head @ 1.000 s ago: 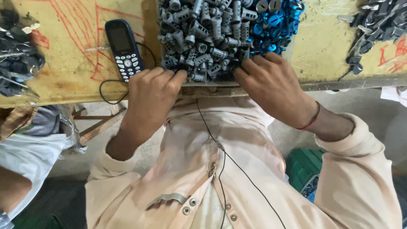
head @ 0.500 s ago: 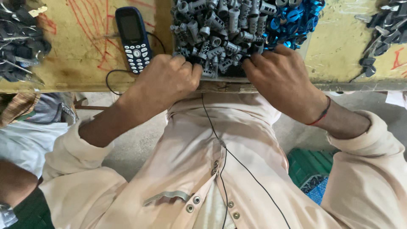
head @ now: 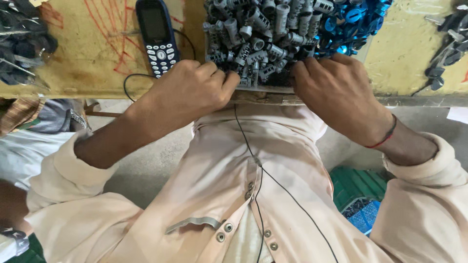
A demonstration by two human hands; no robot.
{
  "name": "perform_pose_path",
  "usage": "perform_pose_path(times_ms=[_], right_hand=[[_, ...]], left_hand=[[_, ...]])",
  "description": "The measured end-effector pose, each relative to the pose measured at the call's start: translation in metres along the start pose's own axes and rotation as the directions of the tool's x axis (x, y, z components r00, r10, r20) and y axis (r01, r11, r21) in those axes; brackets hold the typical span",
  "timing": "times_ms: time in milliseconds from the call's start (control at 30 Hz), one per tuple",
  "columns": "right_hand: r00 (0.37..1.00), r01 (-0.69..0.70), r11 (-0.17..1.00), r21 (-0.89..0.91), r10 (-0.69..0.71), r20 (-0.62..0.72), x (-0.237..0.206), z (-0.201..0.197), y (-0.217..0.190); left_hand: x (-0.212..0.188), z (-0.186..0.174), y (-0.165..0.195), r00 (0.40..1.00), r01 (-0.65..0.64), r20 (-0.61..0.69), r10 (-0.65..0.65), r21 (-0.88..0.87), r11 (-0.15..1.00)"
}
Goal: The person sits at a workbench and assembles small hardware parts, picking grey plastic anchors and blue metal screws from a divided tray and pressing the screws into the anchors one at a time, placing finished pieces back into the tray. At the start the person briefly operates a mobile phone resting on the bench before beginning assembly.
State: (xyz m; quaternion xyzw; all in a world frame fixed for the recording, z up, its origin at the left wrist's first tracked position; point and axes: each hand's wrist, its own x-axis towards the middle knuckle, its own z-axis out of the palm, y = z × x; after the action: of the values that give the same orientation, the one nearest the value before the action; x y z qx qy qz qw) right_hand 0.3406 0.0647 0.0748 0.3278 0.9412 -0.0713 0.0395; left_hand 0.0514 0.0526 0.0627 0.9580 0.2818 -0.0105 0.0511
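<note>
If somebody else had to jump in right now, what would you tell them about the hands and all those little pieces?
Left hand: curled at the near edge of the grey plastic pieces, fingers closed; what it pinches is hidden.
Right hand: fingertips dug into the same pile, next to the blue pieces.
Both piles sit on the yellow table. A dark phone lies left of them, its wire running off the edge.
Done: cannot tell how many are sorted.
Left: a big heap remains.
</note>
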Motion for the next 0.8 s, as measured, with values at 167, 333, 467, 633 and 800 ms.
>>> perform_pose_path(times_ms=[167, 333, 467, 633, 800], right_hand=[[0.995, -0.076, 0.984, 0.160, 0.084, -0.044, -0.002, 0.003, 0.003], [1.000, 0.002, 0.997, 0.075, -0.003, 0.023, 0.001, 0.009, 0.009], [0.998, -0.009, 0.999, 0.054, 0.006, 0.060, 0.003, 0.006, 0.008], [0.973, -0.198, 0.917, 0.346, 0.225, -0.040, -0.004, 0.003, 0.003], [0.904, -0.304, 0.675, 0.673, 0.427, -0.020, -0.018, 0.015, 0.002]], left_hand=[[-0.015, -0.002, 0.013, 0.945, 0.095, -0.215, -0.246, -0.539, 0.837], [-0.008, 0.017, 0.051, 0.739, 0.197, -0.194, -0.646, -0.854, 0.482], [0.009, 0.036, 0.077, 0.612, -0.168, -0.025, -0.791, -0.981, -0.099], [0.023, 0.044, 0.091, 0.603, -0.179, -0.011, -0.798, -0.976, -0.121], [0.038, 0.044, 0.092, 0.651, -0.100, -0.131, -0.748, -0.991, 0.087]])
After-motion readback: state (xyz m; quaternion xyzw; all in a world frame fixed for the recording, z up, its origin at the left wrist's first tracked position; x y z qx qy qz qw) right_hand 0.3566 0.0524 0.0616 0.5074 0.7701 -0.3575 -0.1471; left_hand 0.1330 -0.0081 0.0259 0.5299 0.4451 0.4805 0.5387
